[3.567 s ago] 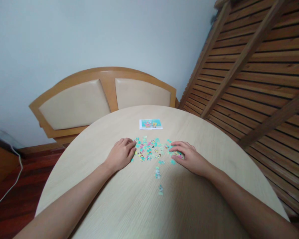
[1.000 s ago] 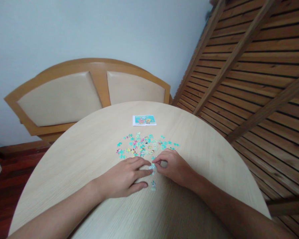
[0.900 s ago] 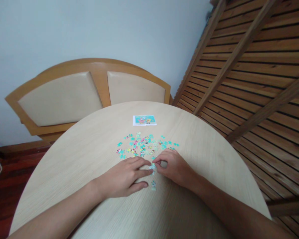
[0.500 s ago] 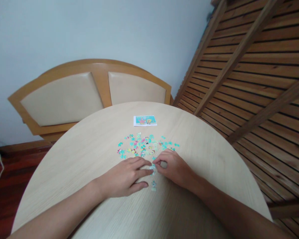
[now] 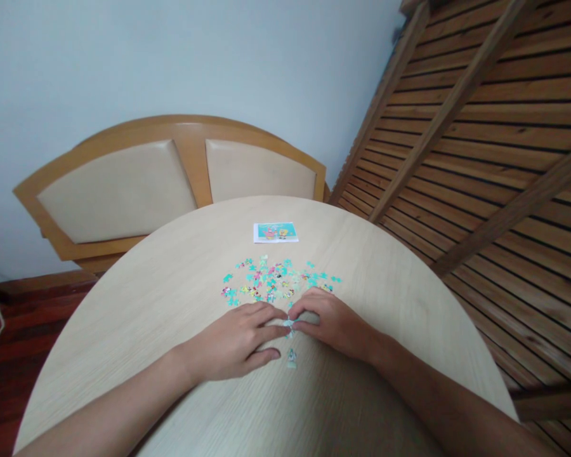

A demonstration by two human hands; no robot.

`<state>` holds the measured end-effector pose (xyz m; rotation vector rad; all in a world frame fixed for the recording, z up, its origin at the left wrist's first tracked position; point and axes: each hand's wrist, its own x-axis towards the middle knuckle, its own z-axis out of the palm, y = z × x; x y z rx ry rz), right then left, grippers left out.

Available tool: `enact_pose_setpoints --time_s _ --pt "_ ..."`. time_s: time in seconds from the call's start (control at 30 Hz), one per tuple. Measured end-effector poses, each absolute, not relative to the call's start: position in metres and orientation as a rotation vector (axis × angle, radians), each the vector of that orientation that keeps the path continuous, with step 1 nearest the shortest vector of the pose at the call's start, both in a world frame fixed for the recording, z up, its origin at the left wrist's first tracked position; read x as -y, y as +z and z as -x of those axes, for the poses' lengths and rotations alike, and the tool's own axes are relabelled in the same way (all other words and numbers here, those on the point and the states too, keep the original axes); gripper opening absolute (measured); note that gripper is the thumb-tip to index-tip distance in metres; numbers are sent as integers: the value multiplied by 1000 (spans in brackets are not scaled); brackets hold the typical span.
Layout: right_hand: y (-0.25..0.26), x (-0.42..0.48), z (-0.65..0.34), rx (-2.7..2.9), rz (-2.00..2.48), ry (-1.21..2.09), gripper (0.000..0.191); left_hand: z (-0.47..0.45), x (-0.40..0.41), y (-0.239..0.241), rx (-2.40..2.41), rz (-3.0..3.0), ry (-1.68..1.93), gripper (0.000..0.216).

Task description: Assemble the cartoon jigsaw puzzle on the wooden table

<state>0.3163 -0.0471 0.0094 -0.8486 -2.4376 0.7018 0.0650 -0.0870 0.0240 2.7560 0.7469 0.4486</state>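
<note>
Pale blue-green, a small joined puzzle section lies at the fingertips of both hands; take it as the centre of the dial. The left hand comes in from eight o'clock, fingers loosely spread and clasping nothing, index and middle tips at the section's edge. The right hand arrives from four o'clock, thumb and index finger curved toward it; whether they pinch a piece, I cannot tell. Just beyond the hands, at six o'clock, sits another small piece cluster. From ten to one o'clock spread loose pieces in turquoise, pink and yellow. Farther out, near twelve, a picture card lies flat on the round wooden table. Past the rim, a padded backrest stands at eleven o'clock and slatted wood leans at two.
</note>
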Motion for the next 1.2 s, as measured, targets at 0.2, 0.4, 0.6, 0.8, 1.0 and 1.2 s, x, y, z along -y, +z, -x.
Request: enact_pose_setpoints --time_s 0.2,0.4,0.6,0.8,1.0,1.2 --pt "21 26 -347 2372 1026 532 11 -64 88 22 -772 -2751 441 33" --pt "21 4 -380 2266 1256 491 15 -65 88 20 -771 -2770 443 29" --pt "14 4 -380 2316 1155 531 19 -66 88 21 -741 -2784 435 36" --pt "7 3 -381 2385 1135 498 16 -67 87 22 -763 -2789 408 33" --pt "6 1 -383 2382 1141 483 18 -66 86 20 -788 -2813 383 37" --pt "8 2 -384 2389 1180 462 19 -62 84 17 -795 -2838 385 41"
